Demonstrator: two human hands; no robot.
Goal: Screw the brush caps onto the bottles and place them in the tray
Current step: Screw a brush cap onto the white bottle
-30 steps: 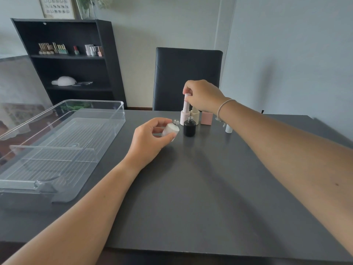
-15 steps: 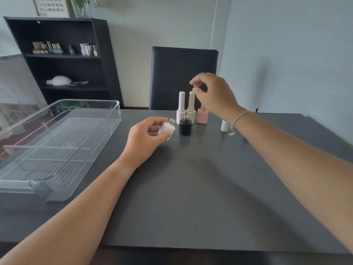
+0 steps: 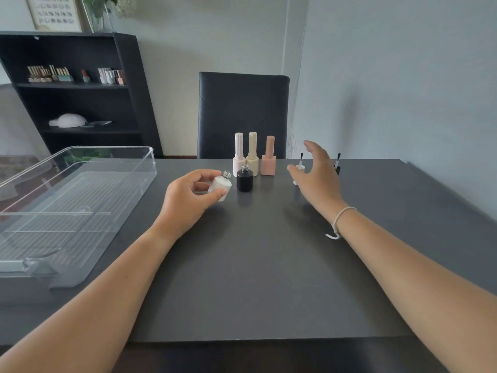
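Dark grey table carries all task items. The left hand grips a white bottle between thumb and fingertips; the bottle is tilted, its bare threaded neck pointing up and to the right, and it sits toward the far edge of the table, left of centre. Just beside it stands a black bottle, upright and uncapped. Directly behind, near the far edge, three capped bottles stand upright in a row: pale pink, cream and peach. The right hand is held above the table with fingers spread wide, holding nothing. A white brush cap stands brush-up, partly hidden behind this hand; a black brush cap stands just beyond it. A clear plastic tray rests along the left edge of the table, containing no bottles.
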